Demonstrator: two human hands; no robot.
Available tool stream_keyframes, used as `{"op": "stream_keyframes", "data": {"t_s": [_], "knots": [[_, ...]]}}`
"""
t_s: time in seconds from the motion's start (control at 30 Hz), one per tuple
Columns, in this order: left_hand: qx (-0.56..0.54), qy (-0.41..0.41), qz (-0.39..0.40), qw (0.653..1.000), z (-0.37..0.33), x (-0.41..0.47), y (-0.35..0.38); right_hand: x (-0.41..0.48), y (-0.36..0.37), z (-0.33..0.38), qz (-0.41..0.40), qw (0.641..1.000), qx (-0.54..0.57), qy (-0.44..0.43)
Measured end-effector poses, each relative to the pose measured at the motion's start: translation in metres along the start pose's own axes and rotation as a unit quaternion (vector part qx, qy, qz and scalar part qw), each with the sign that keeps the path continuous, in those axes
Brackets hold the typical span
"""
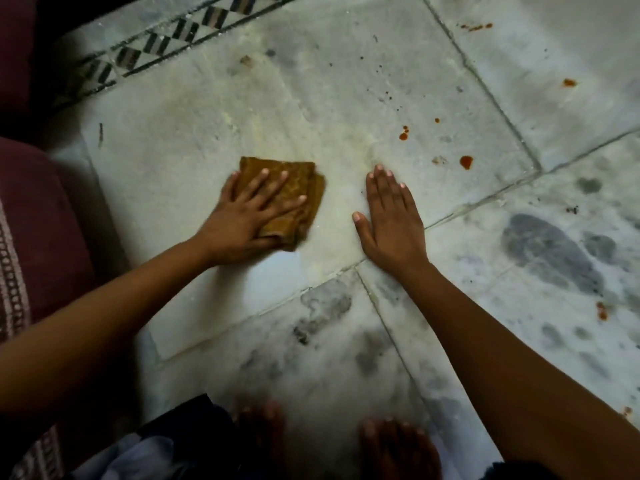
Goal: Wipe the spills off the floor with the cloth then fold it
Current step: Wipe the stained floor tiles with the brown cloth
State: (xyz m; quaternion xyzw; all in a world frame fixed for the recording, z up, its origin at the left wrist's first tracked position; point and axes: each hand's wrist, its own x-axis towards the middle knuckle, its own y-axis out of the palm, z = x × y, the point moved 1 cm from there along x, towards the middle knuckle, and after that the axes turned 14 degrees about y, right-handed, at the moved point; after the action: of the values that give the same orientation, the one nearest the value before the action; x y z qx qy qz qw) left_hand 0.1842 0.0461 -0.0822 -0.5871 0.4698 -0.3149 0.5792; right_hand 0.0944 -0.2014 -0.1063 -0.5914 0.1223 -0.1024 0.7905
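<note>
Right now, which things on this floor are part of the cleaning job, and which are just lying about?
Part of the job:
brown cloth
red spills, to the cloth's right and not yet wiped
marble floor

Just lying about:
maroon fabric at the left edge
dark clothing at the bottom edge

No text, label, brand, number or sign can be read in the head view. Surfaces checked: cloth [304, 188], plain weave with no print; floor [242, 116], marble veining and stains only; border strip [156, 43], geometric diamonds with no characters; maroon fabric [41, 220], woven trim pattern with no lettering.
</note>
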Motion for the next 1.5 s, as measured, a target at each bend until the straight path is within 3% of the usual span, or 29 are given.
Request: {"op": "stream_keyframes", "data": {"t_s": [0.13, 0.2, 0.3, 0.43, 0.5, 0.57, 0.67, 0.77, 0.97, 1.03, 1.1, 1.2, 1.27, 1.37, 1.5], "knots": [[-0.074, -0.192, -0.018, 0.978, 0.04, 0.032, -0.016, -0.002, -0.001, -0.001, 0.006, 1.0, -0.014, 0.021], [-0.095, -0.223, -0.007, 0.97, 0.043, 0.071, -0.025, -0.002, -0.002, -0.001, 0.012, 1.0, -0.014, 0.024], [-0.075, -0.176, 0.005, 0.981, 0.018, 0.091, -0.025, -0.001, -0.003, 0.0, 0.013, 1.0, -0.012, 0.02], [0.001, -0.003, -0.016, 1.0, -0.023, 0.038, -0.004, -0.003, -0.006, -0.009, 0.01, 1.0, -0.012, 0.024], [0.012, 0.014, -0.026, 0.999, -0.012, 0.015, -0.001, -0.003, -0.01, -0.02, -0.008, 0.999, -0.016, 0.044], [-0.017, -0.073, -0.034, 0.997, 0.013, 0.019, -0.006, -0.001, -0.015, -0.031, -0.023, 0.997, -0.022, 0.069], [-0.096, -0.244, -0.054, 0.963, 0.039, 0.073, -0.023, 0.008, -0.019, -0.041, -0.026, 0.995, -0.02, 0.095], [-0.13, -0.299, -0.048, 0.944, 0.039, 0.137, -0.035, 0.018, -0.018, -0.037, -0.008, 0.995, -0.022, 0.097], [-0.025, -0.112, -0.044, 0.992, -0.006, 0.123, -0.02, 0.024, -0.017, -0.035, -0.009, 0.995, -0.008, 0.101], [-0.033, -0.13, -0.062, 0.989, 0.013, 0.105, -0.02, 0.021, -0.018, -0.035, -0.009, 0.995, -0.012, 0.103], [-0.059, -0.202, -0.067, 0.975, 0.048, 0.121, -0.025, 0.023, -0.018, -0.035, -0.006, 0.994, -0.01, 0.109], [-0.073, -0.264, -0.07, 0.959, 0.084, 0.185, -0.041, 0.024, -0.018, -0.033, 0.005, 0.994, -0.011, 0.113], [-0.077, -0.258, -0.049, 0.962, 0.086, 0.225, -0.049, 0.024, -0.019, -0.034, 0.017, 0.993, -0.011, 0.119], [-0.05, -0.152, -0.024, 0.987, 0.055, 0.232, -0.047, 0.024, -0.022, -0.033, 0.027, 0.992, -0.011, 0.122], [0.0, 0.018, -0.023, 1.0, 0.031, 0.173, -0.034, 0.026, -0.023, -0.034, 0.034, 0.991, -0.005, 0.128]]}}
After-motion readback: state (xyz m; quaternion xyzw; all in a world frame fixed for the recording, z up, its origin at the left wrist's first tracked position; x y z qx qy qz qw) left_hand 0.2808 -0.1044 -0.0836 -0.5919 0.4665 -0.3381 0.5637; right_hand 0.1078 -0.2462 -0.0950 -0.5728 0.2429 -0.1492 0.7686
